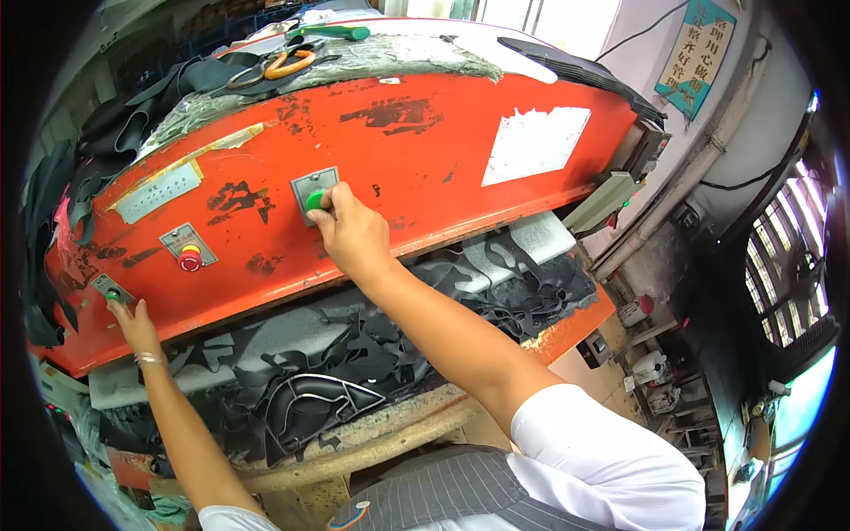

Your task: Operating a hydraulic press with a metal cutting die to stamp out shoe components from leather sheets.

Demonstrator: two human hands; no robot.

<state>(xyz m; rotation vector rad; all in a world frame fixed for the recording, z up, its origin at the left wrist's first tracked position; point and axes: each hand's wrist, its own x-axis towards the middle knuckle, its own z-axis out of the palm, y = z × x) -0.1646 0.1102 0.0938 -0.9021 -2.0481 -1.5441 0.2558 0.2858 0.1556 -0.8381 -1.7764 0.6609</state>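
My right hand (356,234) is at the middle of the red machine front (425,177), thumb and bent fingers closed around a large green push button (314,201) on a grey plate. Farther left and lower, my left hand (139,329) has its fingers stretched out and apart, with a fingertip at a smaller green button (112,294). Between the two hands sits a red button with a yellow collar (189,257). Below the panel, a curved metal-edged cutting die (323,394) lies among black sheet scraps (381,345) on the machine bed.
Orange-handled scissors (288,64) and a green-handled tool (332,33) lie on top of the machine, near black sheet material (133,119). A pale slab (536,243) lies under the red front. At the right are a wall pipe (660,217) and cluttered shelving (695,416).
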